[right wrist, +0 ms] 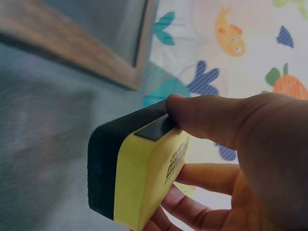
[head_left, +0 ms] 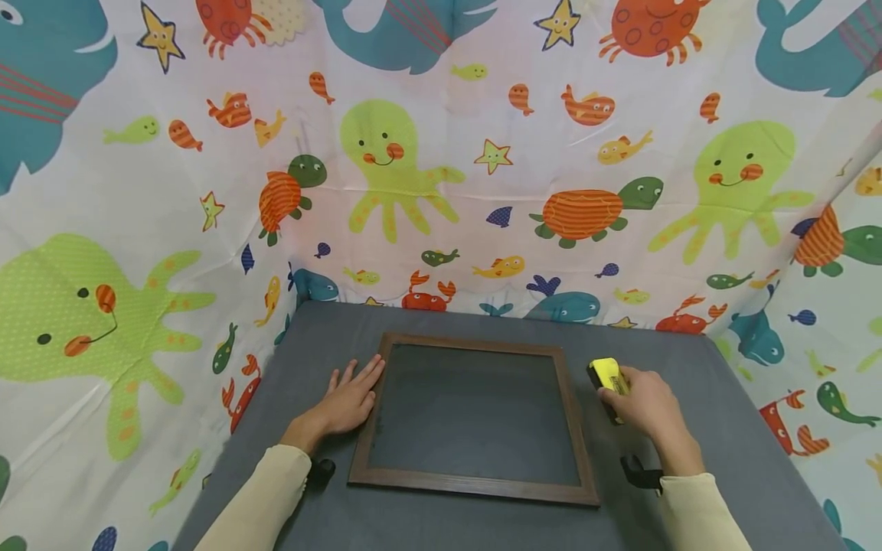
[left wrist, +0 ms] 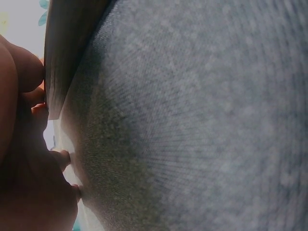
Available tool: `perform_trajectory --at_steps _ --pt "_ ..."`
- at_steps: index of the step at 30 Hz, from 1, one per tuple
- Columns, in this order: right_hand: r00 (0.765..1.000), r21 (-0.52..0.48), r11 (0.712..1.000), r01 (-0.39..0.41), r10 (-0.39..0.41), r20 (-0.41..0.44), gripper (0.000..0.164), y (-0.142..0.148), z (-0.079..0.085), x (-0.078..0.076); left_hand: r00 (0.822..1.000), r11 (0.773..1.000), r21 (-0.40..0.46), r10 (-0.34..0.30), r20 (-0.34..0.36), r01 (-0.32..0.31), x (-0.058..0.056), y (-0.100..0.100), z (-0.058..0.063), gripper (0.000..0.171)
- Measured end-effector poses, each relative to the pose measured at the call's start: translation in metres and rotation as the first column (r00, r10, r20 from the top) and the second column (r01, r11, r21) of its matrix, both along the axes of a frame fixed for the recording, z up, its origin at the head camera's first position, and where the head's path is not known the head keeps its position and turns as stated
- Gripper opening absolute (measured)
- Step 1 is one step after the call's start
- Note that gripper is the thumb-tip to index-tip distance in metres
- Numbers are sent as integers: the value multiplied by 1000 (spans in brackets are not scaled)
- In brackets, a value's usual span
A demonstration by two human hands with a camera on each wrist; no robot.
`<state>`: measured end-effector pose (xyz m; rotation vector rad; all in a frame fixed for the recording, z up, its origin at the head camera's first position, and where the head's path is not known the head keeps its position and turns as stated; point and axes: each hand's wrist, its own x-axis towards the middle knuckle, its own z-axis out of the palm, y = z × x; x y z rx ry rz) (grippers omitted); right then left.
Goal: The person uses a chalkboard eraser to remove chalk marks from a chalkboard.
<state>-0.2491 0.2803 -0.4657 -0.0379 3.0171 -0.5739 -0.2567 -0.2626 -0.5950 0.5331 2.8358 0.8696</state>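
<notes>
A small chalkboard (head_left: 475,413) with a brown wooden frame (head_left: 475,484) lies flat on the grey table. My left hand (head_left: 347,402) rests at its left side, fingers spread and fairly straight, fingertips on the frame's upper left edge. Right of the board, my right hand (head_left: 644,402) grips a yellow and black board eraser (head_left: 609,375) between thumb and fingers. In the right wrist view the eraser (right wrist: 144,173) has a black felt side turned away from the palm and dark print on its yellow side. It is apart from the frame.
Grey cloth covers the table (head_left: 510,528). Behind and on both sides hangs a white curtain (head_left: 441,207) printed with sea animals. A black strap (head_left: 641,473) is at the right wrist, and a dark rounded piece (head_left: 321,471) sits by the left wrist.
</notes>
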Motion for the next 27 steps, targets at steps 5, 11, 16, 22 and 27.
perform_trajectory --at_steps 5,11,16,22,27 --pt "996 23 998 63 -64 67 73 11 -18 6 1000 1000 7 -11 -12 11 0 0 1 66" --pt "982 41 990 131 -136 132 82 18 -39 14 1000 1000 -15 -3 -19 2 -7 -3 -13 67" --pt "977 39 989 144 -149 154 87 18 -58 19 1000 1000 -22 -7 -10 7 -8 -4 -15 67" --pt "976 29 986 164 -166 141 86 11 -67 16 1000 1000 -5 -9 -11 9 -3 -8 -6 65" --pt "976 28 987 158 -160 148 86 4 -69 13 1000 998 -55 20 16 -19 4 -10 2 65"
